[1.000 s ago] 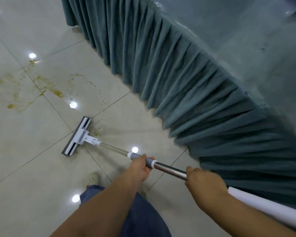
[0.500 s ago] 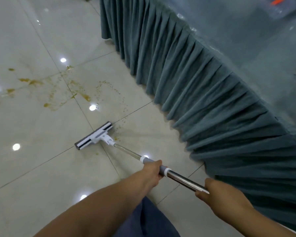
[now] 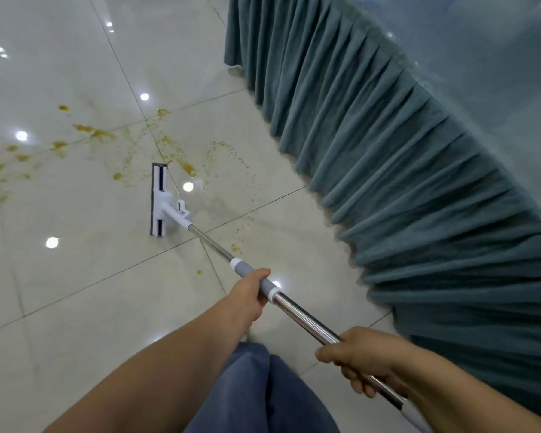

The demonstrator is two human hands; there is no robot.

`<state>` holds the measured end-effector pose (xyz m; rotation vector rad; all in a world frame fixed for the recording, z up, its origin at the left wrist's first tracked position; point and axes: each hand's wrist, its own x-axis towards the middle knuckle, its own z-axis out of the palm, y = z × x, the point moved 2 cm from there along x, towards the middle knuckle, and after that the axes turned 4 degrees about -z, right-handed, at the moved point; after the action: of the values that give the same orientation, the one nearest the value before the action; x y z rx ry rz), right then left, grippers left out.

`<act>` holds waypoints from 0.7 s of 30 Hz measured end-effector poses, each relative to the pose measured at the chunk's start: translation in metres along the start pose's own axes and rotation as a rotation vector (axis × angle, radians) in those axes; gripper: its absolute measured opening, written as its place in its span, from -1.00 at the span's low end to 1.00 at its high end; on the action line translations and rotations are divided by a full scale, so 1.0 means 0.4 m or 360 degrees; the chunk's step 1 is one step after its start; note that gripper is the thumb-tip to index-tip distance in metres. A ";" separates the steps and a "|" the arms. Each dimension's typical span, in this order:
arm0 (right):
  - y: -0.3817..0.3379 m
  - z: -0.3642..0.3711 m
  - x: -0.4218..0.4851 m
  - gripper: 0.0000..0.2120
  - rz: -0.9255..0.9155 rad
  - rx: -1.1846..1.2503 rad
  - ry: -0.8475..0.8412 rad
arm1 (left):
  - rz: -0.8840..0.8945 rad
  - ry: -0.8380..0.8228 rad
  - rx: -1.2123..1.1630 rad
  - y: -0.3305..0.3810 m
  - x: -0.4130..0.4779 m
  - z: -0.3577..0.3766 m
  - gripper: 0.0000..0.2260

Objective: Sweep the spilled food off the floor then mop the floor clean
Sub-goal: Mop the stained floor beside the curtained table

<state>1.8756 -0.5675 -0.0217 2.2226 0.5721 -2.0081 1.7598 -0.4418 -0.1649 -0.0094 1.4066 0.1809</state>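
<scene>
Mop (image 3: 294, 311): steel pole, grey grip, slanted down to white flat head (image 3: 160, 200) laid on glossy beige floor (image 3: 75, 323) tiles. Yellow-brown spilled food (image 3: 186, 165) scattered beyond and beside head; specks seen near pole.

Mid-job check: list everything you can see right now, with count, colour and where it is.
mop: one, white and grey head on a steel pole with a grey grip, head flat on the floor at centre left, at the near edge of the spill
spilled food: many yellow-brown smears and specks, scattered across the tiles from far left to beside the table skirt
floor: glossy cream tiles, left and centre
light reflections: several white spots on the tiles
table skirt: one, teal, pleated, hanging to the floor on the right
tabletop: one, teal cloth, top right
trousers: blue, bottom centre
left hand: grips the mop's grey grip
right hand: grips the steel pole nearer its end
</scene>
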 end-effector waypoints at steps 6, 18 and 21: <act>0.064 0.060 0.005 -0.75 -0.0012 -0.0467 0.0234 | -0.0122 0.0045 -0.0140 -0.065 0.004 -0.025 -0.84; 0.563 0.045 -0.077 -0.73 0.0016 -0.0159 0.0103 | -0.0124 0.0032 0.0125 -0.567 -0.024 0.056 -0.69; 0.695 0.065 -0.113 -0.73 0.0073 -0.0150 0.0128 | -0.0144 0.0026 0.0156 -0.706 -0.023 0.079 -0.64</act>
<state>1.9410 -0.8426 -0.0308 2.2483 0.6043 -1.8377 1.8263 -0.7179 -0.1791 0.0064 1.4272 0.0372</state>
